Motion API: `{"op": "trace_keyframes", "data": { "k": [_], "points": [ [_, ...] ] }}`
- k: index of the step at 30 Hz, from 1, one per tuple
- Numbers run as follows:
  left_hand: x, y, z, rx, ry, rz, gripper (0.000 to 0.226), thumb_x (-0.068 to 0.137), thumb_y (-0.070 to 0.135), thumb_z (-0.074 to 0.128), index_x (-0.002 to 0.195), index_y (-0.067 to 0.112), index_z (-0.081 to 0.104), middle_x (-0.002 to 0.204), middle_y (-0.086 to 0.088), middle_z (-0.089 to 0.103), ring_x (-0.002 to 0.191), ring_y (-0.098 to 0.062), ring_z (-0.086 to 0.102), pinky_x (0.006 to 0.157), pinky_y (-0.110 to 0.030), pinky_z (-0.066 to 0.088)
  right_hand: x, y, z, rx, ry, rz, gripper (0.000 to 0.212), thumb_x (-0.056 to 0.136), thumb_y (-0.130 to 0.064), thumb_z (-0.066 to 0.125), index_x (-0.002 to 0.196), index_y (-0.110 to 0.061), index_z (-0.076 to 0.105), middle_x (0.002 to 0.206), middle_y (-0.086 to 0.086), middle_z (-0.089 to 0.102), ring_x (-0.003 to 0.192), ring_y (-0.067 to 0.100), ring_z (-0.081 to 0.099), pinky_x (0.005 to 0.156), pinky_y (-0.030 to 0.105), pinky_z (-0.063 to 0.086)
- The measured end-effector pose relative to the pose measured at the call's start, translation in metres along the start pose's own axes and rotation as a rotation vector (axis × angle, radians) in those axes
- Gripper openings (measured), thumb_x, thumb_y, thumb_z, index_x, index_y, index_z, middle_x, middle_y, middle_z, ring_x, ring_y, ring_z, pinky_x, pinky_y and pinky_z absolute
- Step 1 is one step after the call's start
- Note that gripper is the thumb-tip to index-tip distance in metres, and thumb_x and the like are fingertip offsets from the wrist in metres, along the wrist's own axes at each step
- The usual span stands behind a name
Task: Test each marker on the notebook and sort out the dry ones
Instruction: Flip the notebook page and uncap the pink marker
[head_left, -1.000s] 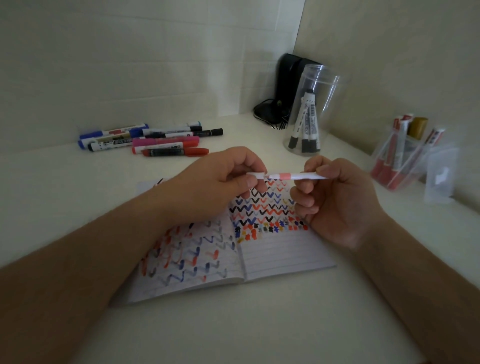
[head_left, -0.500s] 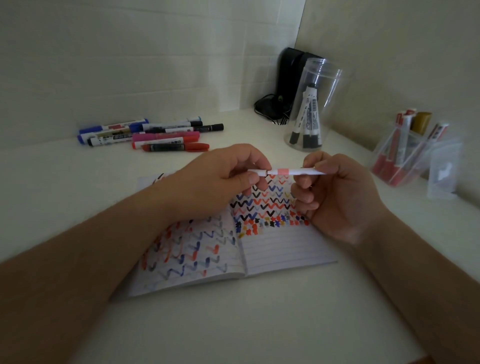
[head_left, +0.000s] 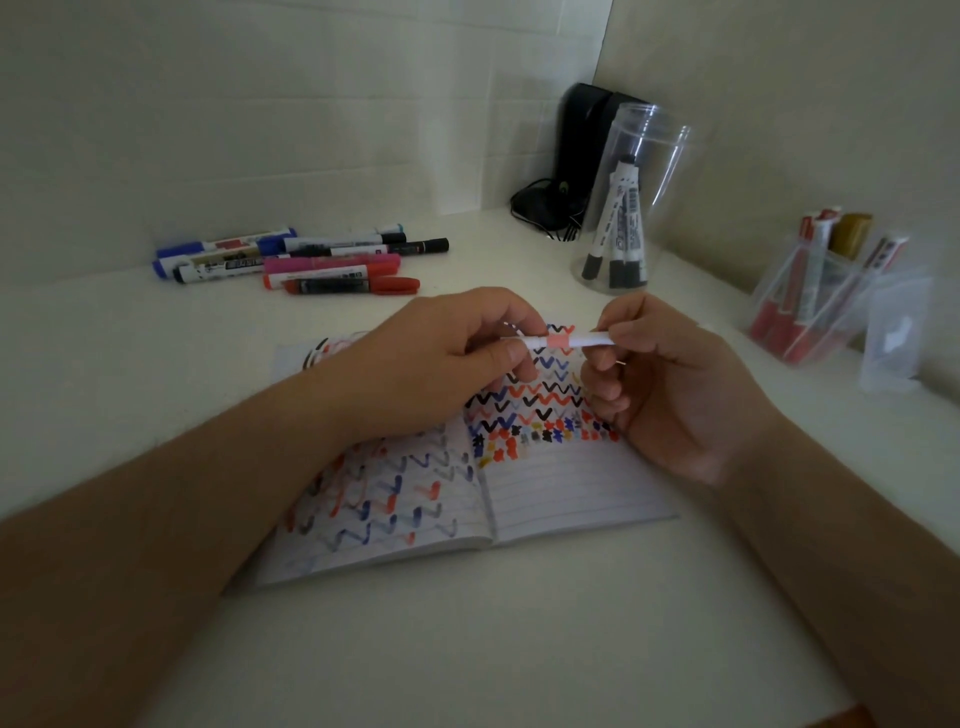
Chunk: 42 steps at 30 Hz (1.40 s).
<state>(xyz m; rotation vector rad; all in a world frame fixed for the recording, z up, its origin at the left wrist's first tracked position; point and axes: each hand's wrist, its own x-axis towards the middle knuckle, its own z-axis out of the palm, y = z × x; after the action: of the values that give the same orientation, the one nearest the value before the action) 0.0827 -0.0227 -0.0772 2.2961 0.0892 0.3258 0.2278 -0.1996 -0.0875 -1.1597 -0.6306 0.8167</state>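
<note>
Gripping white marker (head_left: 566, 341) both ends (tip hidden) | left hand (head_left: 447, 358), right hand (head_left: 670, 384) fingers curled | over notebook (head_left: 571, 488)

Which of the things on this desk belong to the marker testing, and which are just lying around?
Part of the job:
thin white marker, held by left hand and right hand
open notebook
loose markers
round jar of markers
clear tub of markers

Lying about:
black device with cable

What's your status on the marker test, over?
Left hand and right hand both pinch the white marker, level above the notebook. Nothing in the way.
</note>
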Motion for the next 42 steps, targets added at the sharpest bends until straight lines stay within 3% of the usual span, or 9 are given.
{"op": "trace_keyframes", "data": {
  "k": [9,20,27,30,34,37,39,42],
  "points": [
    [0.000,-0.002,-0.001,0.134,0.082,0.130,0.021,0.104,0.020,0.057,0.121,0.032,0.062,0.096,0.024,0.071,0.091,0.004,0.067,0.075,-0.006,0.046,-0.001,-0.001,0.002,-0.061,-0.008,-0.052,0.017,0.091,-0.009,0.063,0.075,-0.015,0.062,0.068,0.006,0.063,0.054,0.019,0.045,0.050,0.026,0.035],
    [0.000,-0.002,-0.001,0.040,0.148,0.152,0.017,0.105,0.018,0.052,0.112,0.026,0.064,0.088,0.017,0.073,0.071,-0.012,0.067,0.066,-0.020,0.053,-0.004,-0.001,0.005,-0.034,0.015,-0.030,0.019,0.092,-0.025,0.068,0.080,-0.013,0.058,0.078,0.005,0.070,0.057,0.016,0.052,0.050,0.024,0.039],
    [0.005,-0.001,0.000,0.184,0.224,0.184,0.016,0.104,0.016,0.056,0.112,0.025,0.067,0.076,0.023,0.067,0.068,-0.002,0.064,0.061,-0.009,0.043,-0.003,0.000,0.013,0.036,0.052,0.010,0.015,0.087,-0.023,0.071,0.080,-0.016,0.060,0.078,0.007,0.071,0.060,0.015,0.056,0.051,0.023,0.042],
    [0.008,0.005,0.003,0.190,0.171,0.129,0.015,0.105,0.019,0.055,0.111,0.029,0.064,0.079,0.023,0.070,0.074,0.002,0.067,0.066,-0.011,0.048,-0.004,-0.006,0.011,0.039,0.088,0.033,0.013,0.088,-0.025,0.070,0.079,-0.017,0.065,0.074,0.004,0.066,0.058,0.012,0.051,0.047,0.018,0.036],
    [0.004,0.019,0.003,0.102,0.085,-0.025,0.008,0.102,0.026,0.061,0.107,0.031,0.063,0.092,0.022,0.076,0.085,0.005,0.071,0.084,-0.030,0.060,-0.016,-0.023,0.006,-0.027,0.206,0.053,0.016,0.085,-0.029,0.073,0.087,-0.016,0.064,0.073,0.001,0.060,0.058,0.009,0.049,0.045,0.015,0.037],
    [0.002,0.044,-0.004,0.027,0.056,-0.089,0.010,0.096,0.027,0.070,0.106,0.030,0.069,0.092,0.020,0.078,0.088,0.003,0.072,0.092,-0.034,0.058,-0.050,-0.042,-0.013,-0.026,0.284,0.002,0.007,0.095,-0.017,0.068,0.090,-0.015,0.064,0.077,0.006,0.066,0.059,0.014,0.055,0.046,0.019,0.042],
    [-0.001,0.073,0.002,-0.141,0.079,-0.105,0.011,0.093,0.023,0.074,0.104,0.025,0.073,0.090,0.010,0.079,0.086,-0.005,0.074,0.088,-0.031,0.057,-0.087,-0.051,-0.027,-0.070,0.301,-0.047,0.010,0.095,-0.014,0.065,0.086,-0.016,0.068,0.077,0.008,0.068,0.059,0.016,0.057,0.047,0.021,0.044],
    [-0.007,0.121,0.043,-0.656,0.114,-0.152,0.005,0.094,0.016,0.071,0.095,0.012,0.074,0.080,-0.001,0.075,0.070,-0.012,0.064,0.068,-0.027,0.050,-0.146,-0.054,-0.043,-0.038,0.359,-0.109,0.015,0.085,-0.018,0.067,0.072,-0.021,0.073,0.074,0.007,0.066,0.058,0.016,0.057,0.047,0.021,0.044]
  ]
}}
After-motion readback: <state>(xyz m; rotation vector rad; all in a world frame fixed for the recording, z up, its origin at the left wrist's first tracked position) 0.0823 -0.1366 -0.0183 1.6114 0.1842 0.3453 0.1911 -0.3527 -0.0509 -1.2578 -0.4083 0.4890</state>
